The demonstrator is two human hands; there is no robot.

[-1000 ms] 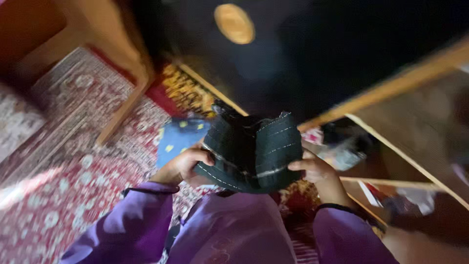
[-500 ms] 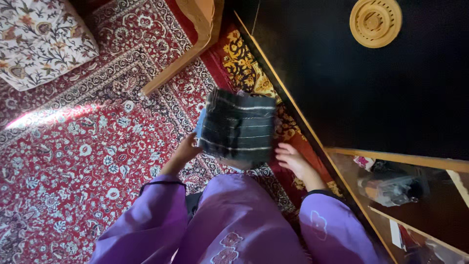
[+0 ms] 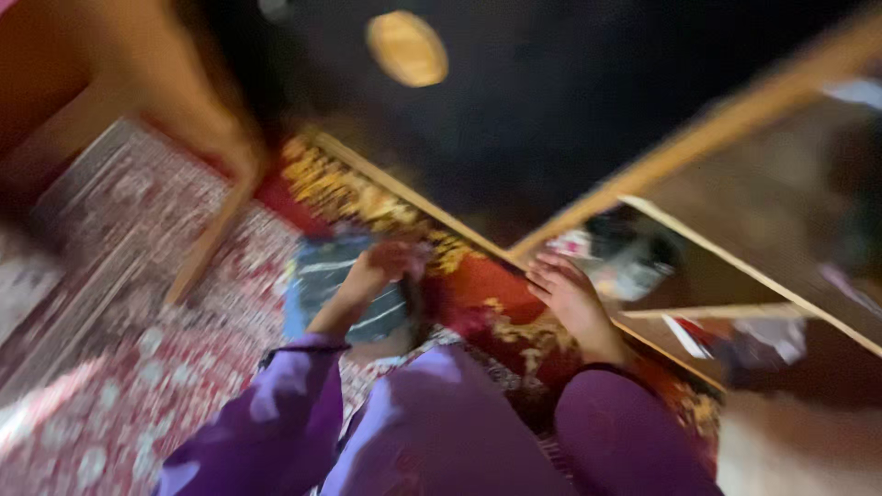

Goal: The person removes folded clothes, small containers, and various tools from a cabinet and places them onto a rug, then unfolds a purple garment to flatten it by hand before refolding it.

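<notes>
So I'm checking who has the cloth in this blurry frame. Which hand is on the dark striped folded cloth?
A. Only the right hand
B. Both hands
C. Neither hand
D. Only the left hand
D: the left hand is on the top of the dark striped cloth, while the right hand hangs apart over the red and gold carpet, its fingers spread and empty.

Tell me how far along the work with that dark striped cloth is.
Done: the cloth looks folded small. In hand: the left hand has it, low over the red patterned carpet; the right hand is open and off it. Left: it hasn't been set down. The picture is blurred, so the grip is unclear.
</notes>
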